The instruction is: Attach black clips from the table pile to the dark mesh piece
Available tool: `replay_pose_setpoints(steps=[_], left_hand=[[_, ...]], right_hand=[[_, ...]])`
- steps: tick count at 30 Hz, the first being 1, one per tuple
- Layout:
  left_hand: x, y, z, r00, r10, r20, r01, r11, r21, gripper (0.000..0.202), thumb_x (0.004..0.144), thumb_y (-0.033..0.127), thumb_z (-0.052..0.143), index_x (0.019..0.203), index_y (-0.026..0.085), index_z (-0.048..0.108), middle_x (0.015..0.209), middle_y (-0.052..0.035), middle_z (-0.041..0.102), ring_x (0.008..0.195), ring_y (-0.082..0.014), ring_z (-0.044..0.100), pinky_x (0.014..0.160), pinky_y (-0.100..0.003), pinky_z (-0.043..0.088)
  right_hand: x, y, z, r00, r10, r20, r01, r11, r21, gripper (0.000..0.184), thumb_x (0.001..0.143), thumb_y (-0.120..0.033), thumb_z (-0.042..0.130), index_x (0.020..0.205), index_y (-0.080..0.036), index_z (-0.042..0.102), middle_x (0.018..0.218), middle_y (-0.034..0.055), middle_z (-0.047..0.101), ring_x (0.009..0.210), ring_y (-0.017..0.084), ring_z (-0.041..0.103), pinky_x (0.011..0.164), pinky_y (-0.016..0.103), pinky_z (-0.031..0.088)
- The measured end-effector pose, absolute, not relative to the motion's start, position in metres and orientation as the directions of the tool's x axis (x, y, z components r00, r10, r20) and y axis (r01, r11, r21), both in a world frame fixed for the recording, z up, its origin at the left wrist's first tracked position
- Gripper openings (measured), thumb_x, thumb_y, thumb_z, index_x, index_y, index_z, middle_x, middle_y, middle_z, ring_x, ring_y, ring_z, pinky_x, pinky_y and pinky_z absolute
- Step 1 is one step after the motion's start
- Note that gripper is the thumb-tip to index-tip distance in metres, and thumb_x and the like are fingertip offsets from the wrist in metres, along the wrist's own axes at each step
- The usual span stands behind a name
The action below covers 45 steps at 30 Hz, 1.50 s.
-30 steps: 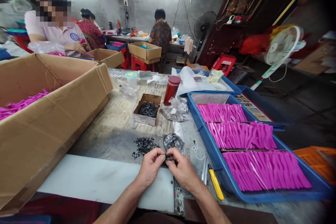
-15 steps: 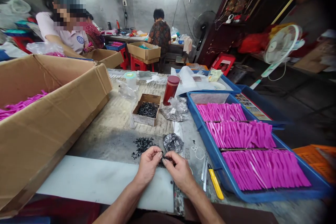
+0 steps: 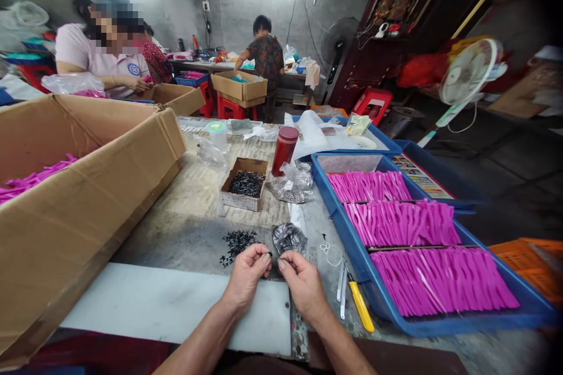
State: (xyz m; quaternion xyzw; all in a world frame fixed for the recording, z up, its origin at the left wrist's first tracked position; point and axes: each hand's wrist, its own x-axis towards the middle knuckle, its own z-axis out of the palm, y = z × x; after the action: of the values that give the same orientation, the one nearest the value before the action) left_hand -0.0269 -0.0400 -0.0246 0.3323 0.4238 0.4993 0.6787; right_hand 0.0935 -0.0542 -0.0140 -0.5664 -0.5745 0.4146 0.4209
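My left hand (image 3: 247, 276) and my right hand (image 3: 302, 284) meet at the table's front edge over a white board (image 3: 167, 304). Both are pinched, fingertips almost touching, around a tiny dark piece I cannot make out. Just beyond the fingers lies a loose pile of small black parts (image 3: 237, 244) and a crumpled clear bag of more (image 3: 288, 238). A little cardboard box of black parts (image 3: 245, 183) stands farther back.
A blue tray (image 3: 352, 246) with rows of pink strips (image 3: 402, 222) fills the right. A yellow-handled tool (image 3: 360, 304) lies by it. A big cardboard box (image 3: 88, 187) with pink pieces stands left. A red bottle (image 3: 284, 150) stands behind. Other people work at the back.
My hands have drawn slightly nearer to me and their fingertips have shifted on the tiny piece. The person at back left leaned in, then straightened.
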Motion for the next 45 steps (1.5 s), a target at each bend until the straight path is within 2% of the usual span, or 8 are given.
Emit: replay_pose_setpoints(steps=[5, 12, 21, 31, 45], left_hand=[[-0.026, -0.04, -0.023, 0.168, 0.95, -0.262, -0.455, 0.311, 0.835, 0.023, 0.058, 0.029, 0.064, 0.067, 0.014, 0.05, 0.051, 0.0039, 0.047, 0.048, -0.0072, 0.041, 0.048, -0.019, 0.032], [-0.026, -0.041, -0.022, 0.197, 0.945, -0.262, -0.441, 0.324, 0.837, 0.021, 0.058, 0.028, 0.065, 0.066, 0.014, 0.052, 0.05, 0.0043, 0.048, 0.048, -0.0067, 0.041, 0.048, -0.018, 0.031], [-0.027, -0.041, -0.023, 0.205, 0.954, -0.221, -0.365, 0.284, 0.887, 0.019, 0.061, 0.028, 0.062, 0.066, 0.013, 0.051, 0.052, 0.0041, 0.045, 0.049, -0.0071, 0.039, 0.049, -0.019, 0.031], [-0.028, -0.041, -0.022, 0.235, 0.955, -0.18, -0.293, 0.246, 0.924, 0.018, 0.062, 0.028, 0.061, 0.061, 0.013, 0.052, 0.049, 0.0046, 0.044, 0.048, -0.0068, 0.036, 0.049, -0.018, 0.028], [-0.028, -0.041, -0.023, 0.229, 0.959, -0.169, -0.229, 0.222, 0.948, 0.019, 0.061, 0.03, 0.061, 0.061, 0.013, 0.053, 0.05, 0.0042, 0.043, 0.049, -0.0074, 0.036, 0.049, -0.019, 0.028]], right_hand=[[0.09, -0.054, -0.009, -0.012, 1.0, -0.027, 0.144, -0.025, -0.989, 0.012, 0.071, -0.024, 0.046, 0.062, -0.016, 0.049, 0.054, -0.0037, 0.047, 0.052, 0.01, 0.043, 0.05, 0.019, 0.035], [0.088, -0.053, -0.007, -0.013, 0.999, -0.046, 0.074, -0.044, -0.996, 0.011, 0.07, -0.022, 0.047, 0.061, -0.016, 0.05, 0.054, -0.0036, 0.049, 0.053, 0.01, 0.046, 0.051, 0.019, 0.036], [0.09, -0.053, -0.006, -0.024, 0.999, -0.044, 0.102, -0.042, -0.994, 0.012, 0.071, -0.021, 0.046, 0.062, -0.016, 0.051, 0.055, -0.0028, 0.051, 0.053, 0.01, 0.046, 0.051, 0.02, 0.036], [0.097, -0.053, -0.01, -0.094, 0.994, -0.048, 0.173, -0.031, -0.984, 0.015, 0.072, -0.024, 0.046, 0.06, -0.016, 0.049, 0.053, -0.0044, 0.044, 0.051, 0.009, 0.039, 0.049, 0.02, 0.032], [0.102, -0.05, -0.013, -0.125, 0.99, -0.069, 0.218, -0.041, -0.975, 0.017, 0.072, -0.027, 0.046, 0.059, -0.016, 0.048, 0.053, -0.0047, 0.042, 0.052, 0.009, 0.037, 0.049, 0.019, 0.031]])
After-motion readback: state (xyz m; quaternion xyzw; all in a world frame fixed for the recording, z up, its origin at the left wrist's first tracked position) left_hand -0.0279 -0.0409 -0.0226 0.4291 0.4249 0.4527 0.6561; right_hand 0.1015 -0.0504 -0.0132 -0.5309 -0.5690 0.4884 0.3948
